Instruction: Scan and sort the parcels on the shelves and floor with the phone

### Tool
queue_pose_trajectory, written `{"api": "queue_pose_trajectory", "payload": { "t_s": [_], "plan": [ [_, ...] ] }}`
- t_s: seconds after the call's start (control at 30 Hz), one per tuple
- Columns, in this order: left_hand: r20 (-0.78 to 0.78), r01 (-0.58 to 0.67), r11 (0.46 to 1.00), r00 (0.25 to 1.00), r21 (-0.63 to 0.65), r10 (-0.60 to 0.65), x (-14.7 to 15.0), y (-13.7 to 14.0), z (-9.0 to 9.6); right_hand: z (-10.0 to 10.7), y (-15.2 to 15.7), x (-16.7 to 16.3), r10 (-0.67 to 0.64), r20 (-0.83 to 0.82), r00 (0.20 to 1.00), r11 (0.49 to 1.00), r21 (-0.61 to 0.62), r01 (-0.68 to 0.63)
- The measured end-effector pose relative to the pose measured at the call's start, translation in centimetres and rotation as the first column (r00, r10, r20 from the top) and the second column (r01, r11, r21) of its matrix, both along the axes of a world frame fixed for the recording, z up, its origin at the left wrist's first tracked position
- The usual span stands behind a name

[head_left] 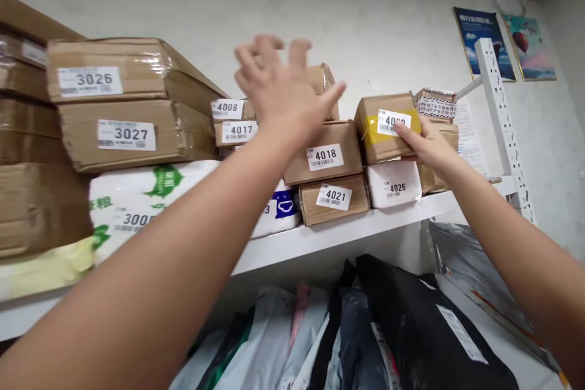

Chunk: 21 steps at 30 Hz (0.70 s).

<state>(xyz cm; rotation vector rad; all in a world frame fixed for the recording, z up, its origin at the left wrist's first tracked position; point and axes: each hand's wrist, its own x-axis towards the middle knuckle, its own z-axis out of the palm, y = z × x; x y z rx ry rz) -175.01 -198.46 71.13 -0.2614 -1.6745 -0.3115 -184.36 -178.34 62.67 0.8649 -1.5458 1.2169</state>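
On a white shelf (365, 228), the right hand (429, 146) clamps fingers on a yellow-taped carton (377, 137) — atop white parcel 4026 (393, 184) — while the left hand (281, 94), fingers spread and empty, hovers leftward above box 4018 (336, 140).

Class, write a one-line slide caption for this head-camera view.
Right hand grips a yellow-taped carton on a white shelf of numbered parcels; left hand hovers open above box 4018.
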Motion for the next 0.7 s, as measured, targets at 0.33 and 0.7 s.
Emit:
{"api": "queue_pose_trajectory", "payload": {
  "t_s": [0.33, 0.7],
  "plan": [
    [0.147, -0.059, 0.989, 0.988, 0.136, 0.039, -1.9, -3.6, 1.0, -0.7, -5.0, 2.1, -0.544, 0.006, 0.839, 0.837, -0.062, 0.543],
    [0.127, 0.059, 0.997, 0.991, -0.043, -0.053, -2.8, -5.3, 4.1, 0.3, -4.5, 1.1, -0.505, 0.043, 0.862, 0.848, -0.159, 0.505]
  ]
}}
